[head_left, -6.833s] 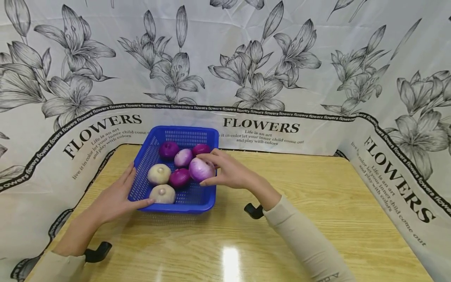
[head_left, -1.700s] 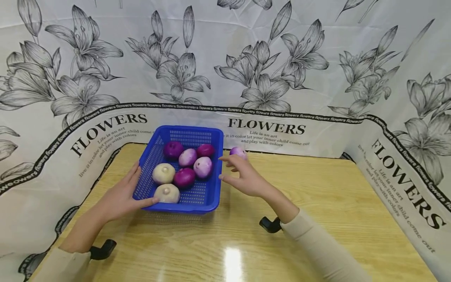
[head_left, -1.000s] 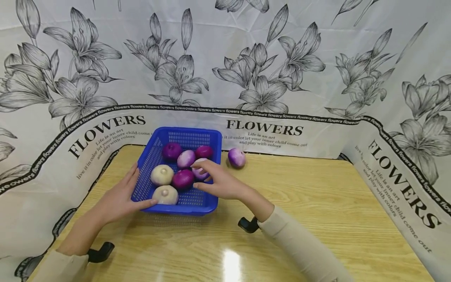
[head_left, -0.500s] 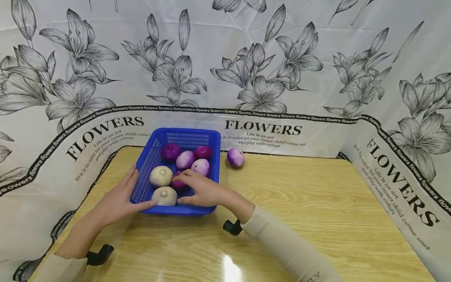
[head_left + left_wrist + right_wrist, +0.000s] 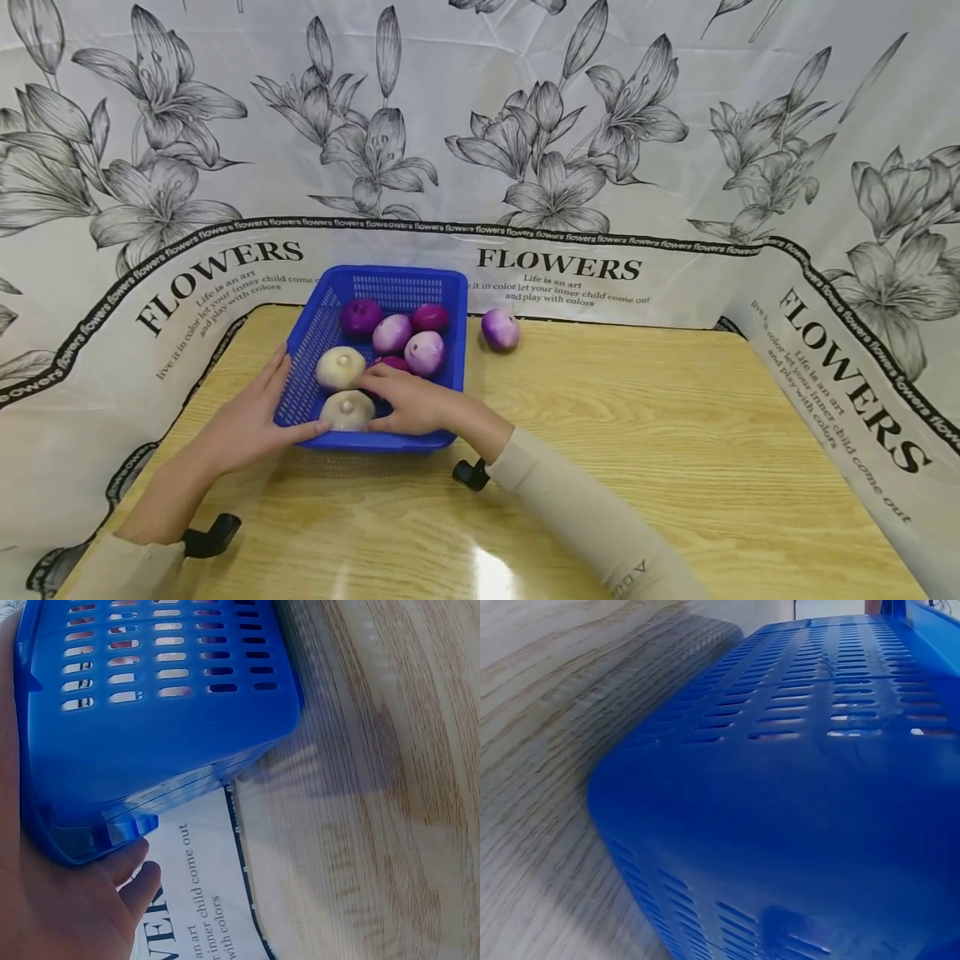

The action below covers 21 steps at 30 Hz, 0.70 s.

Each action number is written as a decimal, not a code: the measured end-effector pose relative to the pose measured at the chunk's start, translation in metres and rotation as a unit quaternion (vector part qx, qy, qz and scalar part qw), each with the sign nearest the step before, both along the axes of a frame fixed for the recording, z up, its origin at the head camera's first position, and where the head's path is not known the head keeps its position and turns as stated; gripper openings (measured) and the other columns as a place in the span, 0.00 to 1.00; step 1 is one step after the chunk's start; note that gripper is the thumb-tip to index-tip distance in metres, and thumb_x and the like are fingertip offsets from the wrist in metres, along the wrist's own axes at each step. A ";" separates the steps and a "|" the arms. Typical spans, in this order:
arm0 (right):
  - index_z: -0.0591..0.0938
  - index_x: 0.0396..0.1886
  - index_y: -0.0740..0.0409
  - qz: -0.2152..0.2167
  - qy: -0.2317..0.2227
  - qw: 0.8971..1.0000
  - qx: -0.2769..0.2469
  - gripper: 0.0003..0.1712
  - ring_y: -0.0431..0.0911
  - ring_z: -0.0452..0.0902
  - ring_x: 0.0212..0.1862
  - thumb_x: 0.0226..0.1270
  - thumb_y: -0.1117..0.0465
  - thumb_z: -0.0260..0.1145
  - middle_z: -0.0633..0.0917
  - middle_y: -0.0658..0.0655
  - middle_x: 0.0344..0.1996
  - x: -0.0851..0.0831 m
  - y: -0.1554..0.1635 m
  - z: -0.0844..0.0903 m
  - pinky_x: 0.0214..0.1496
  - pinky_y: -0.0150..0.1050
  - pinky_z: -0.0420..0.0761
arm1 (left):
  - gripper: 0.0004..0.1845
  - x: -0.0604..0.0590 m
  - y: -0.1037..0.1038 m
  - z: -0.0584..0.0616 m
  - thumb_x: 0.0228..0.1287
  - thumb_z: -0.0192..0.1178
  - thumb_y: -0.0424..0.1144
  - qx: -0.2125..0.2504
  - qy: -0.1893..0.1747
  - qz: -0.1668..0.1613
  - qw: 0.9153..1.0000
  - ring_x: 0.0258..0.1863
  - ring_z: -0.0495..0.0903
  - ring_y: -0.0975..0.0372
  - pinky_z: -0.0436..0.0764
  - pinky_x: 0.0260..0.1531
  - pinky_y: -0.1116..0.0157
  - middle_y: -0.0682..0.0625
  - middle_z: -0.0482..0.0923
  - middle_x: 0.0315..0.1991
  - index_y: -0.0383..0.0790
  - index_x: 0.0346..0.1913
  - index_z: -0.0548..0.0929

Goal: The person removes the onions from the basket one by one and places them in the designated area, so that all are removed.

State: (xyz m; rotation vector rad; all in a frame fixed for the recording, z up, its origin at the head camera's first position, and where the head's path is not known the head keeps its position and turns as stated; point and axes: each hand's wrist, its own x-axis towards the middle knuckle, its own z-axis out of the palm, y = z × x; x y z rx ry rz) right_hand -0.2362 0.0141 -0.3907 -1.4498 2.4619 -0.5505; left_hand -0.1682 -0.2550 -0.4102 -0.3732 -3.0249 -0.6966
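Note:
A blue plastic basket point(image 5: 457, 367) stands on the table with several purple onions point(image 5: 361, 317) and two white onions inside. In the head view, my left hand point(image 5: 243, 425) holds its front left corner, thumb on the front rim and fingers along the left side. My right hand point(image 5: 412, 402) reaches over the right side into the basket. Its fingers and thumb lie round the right side of the front white onion point(image 5: 347, 410); the fingertips are partly hidden. The other white onion point(image 5: 340, 368) sits just behind. One purple onion point(image 5: 388, 363) is mostly covered by my right hand.
A purple-and-white onion point(image 5: 500, 330) lies on the wooden table point(image 5: 637, 408), right of the basket near the back edge. A flower-printed cloth point(image 5: 555, 196) rises behind and at both sides. In the right wrist view the basket's wall point(image 5: 780, 795) fills most of the frame.
A purple-and-white onion left the basket for the table earlier. My right hand then moved back into the basket, leftward and forward to the front white onion. My left hand stayed on the basket.

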 end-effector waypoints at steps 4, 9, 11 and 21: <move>0.69 0.76 0.56 0.014 -0.002 1.000 0.010 0.35 0.46 0.65 0.73 0.74 0.55 0.68 0.71 0.58 0.72 -0.002 -0.004 -0.002 0.76 0.35 0.63 | 0.66 0.000 0.000 -0.001 0.62 0.62 0.70 0.000 0.004 -0.003 1.000 0.76 0.51 0.30 0.61 0.66 0.29 0.39 0.30 0.83 0.30 0.81 0.37; 0.69 0.77 0.56 0.013 0.003 1.000 0.027 0.35 0.47 0.64 0.75 0.74 0.55 0.68 0.69 0.58 0.74 -0.004 -0.007 -0.005 0.77 0.37 0.62 | 0.66 -0.001 0.003 -0.001 0.62 0.62 0.70 0.000 0.005 -0.007 1.000 0.76 0.50 0.30 0.60 0.67 0.31 0.39 0.29 0.83 0.29 0.81 0.37; 0.69 0.76 0.56 0.013 0.000 0.999 0.031 0.35 0.47 0.64 0.75 0.74 0.55 0.67 0.69 0.58 0.74 -0.005 -0.010 -0.006 0.77 0.38 0.62 | 0.66 -0.001 0.004 -0.001 0.62 0.62 0.70 0.000 0.006 -0.007 1.000 0.76 0.50 0.30 0.60 0.67 0.31 0.39 0.29 0.83 0.29 0.81 0.37; 0.66 0.78 0.57 0.002 -0.028 0.999 0.046 0.36 0.45 0.63 0.75 0.76 0.52 0.64 0.69 0.58 0.74 -0.009 -0.025 -0.016 0.76 0.34 0.61 | 0.66 0.002 0.002 0.001 0.63 0.63 0.69 -0.004 0.002 -0.005 1.000 0.75 0.51 0.29 0.61 0.65 0.29 0.39 0.28 0.83 0.29 0.81 0.37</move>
